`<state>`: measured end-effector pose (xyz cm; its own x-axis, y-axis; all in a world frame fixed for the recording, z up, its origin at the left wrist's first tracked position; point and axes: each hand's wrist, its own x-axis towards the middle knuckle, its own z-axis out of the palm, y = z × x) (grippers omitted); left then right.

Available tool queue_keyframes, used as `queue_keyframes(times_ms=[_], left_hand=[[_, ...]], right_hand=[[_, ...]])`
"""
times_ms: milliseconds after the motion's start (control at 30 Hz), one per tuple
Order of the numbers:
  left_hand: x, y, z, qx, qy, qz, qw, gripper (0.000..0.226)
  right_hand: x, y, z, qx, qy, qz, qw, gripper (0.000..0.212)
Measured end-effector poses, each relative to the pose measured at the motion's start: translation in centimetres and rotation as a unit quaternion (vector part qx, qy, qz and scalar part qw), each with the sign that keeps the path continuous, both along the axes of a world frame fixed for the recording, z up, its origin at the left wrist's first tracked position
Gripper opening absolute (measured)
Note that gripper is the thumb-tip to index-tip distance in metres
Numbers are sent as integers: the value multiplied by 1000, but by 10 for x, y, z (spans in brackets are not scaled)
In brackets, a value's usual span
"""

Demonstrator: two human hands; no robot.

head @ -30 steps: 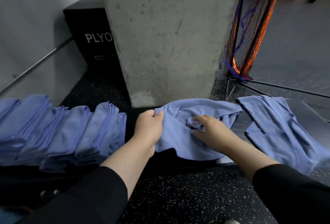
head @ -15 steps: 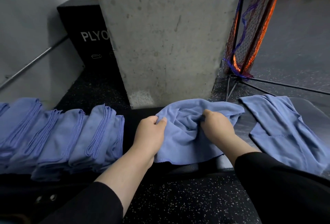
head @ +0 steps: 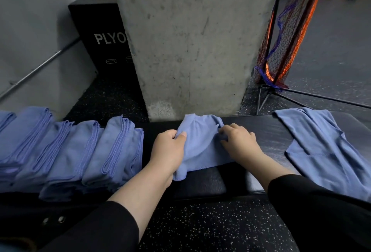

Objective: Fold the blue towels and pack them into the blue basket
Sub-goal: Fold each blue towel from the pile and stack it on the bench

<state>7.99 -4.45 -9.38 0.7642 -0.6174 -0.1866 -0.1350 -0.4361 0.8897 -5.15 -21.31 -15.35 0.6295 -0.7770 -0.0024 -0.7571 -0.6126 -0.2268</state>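
A blue towel (head: 200,143) lies folded narrow on the black bench (head: 265,131), its near edge hanging over the front. My left hand (head: 167,147) pinches its left edge between thumb and fingers. My right hand (head: 239,141) grips its right side with curled fingers. A row of several folded blue towels (head: 80,151) leans along the bench to the left. An unfolded blue towel (head: 325,147) lies spread at the right. No blue basket is in view.
A concrete pillar (head: 190,40) stands right behind the bench. A black plyo box (head: 100,36) sits at the back left beside a grey wall with a rail. A netted frame on black legs (head: 281,50) stands at the back right. Speckled black floor (head: 210,227) lies in front.
My right hand has carried the towel's right side leftwards, so the towel is now much narrower. My left hand has kept its hold on the left edge.
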Motion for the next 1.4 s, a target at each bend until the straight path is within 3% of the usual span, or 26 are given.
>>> queue_keyframes(times_ms=[67, 167, 233, 333, 400, 533, 667, 767, 833, 867, 967, 1033, 1100, 1233, 1300, 1400], left_hand=[[-2, -1, 3, -9, 2, 1, 1000, 29], [-4, -4, 7, -14, -8, 14, 1000, 32], [-3, -5, 12, -37, -18, 47, 998, 27], [3, -5, 25, -94, -23, 113, 989, 16], [5, -3, 32, -116, -12, 128, 985, 9], [0, 1, 26, -86, 30, 61, 994, 27], [-6, 3, 15, -70, 82, 12, 994, 30], [-9, 4, 11, -30, 106, -34, 993, 25], [-13, 5, 4, 39, -38, -105, 993, 17], [-18, 6, 0, 72, -132, -158, 976, 13], [-38, 7, -18, 121, -314, -331, 882, 44], [-46, 7, -32, 152, -391, -392, 819, 57], [-45, 7, -43, 167, -432, -405, 788, 53], [-36, 7, -42, 184, -447, -388, 785, 36], [-32, 9, -39, 203, -431, -389, 789, 35], [-29, 13, -39, 227, -427, -388, 784, 33]], right_hand=[[-1, 3, 1, 32, -46, -2, 998, 26], [-5, -1, 13, 114, -187, -36, 975, 16], [-9, -11, 31, 115, -313, -96, 938, 18], [-22, -23, 69, 108, -475, -201, 850, 24], [-37, -20, 83, 145, -473, -215, 842, 23], [-64, -4, 69, 230, -322, -158, 905, 15], [-78, 2, 66, 390, -377, -155, 826, 15], [-84, 5, 78, 447, -413, -142, 781, 18], [-85, 7, 84, 478, -437, -140, 749, 17], [-84, 8, 87, 492, -451, -142, 731, 16], [-78, 11, 92, 518, -478, -148, 693, 13], [-75, 13, 93, 512, -475, -143, 702, 13], [-74, 13, 92, 480, -454, -136, 738, 13], [-82, 5, 83, 353, -373, -141, 847, 11], [-87, 0, 79, 318, -336, -126, 878, 15], [-95, -7, 76, 215, -219, -85, 948, 23]])
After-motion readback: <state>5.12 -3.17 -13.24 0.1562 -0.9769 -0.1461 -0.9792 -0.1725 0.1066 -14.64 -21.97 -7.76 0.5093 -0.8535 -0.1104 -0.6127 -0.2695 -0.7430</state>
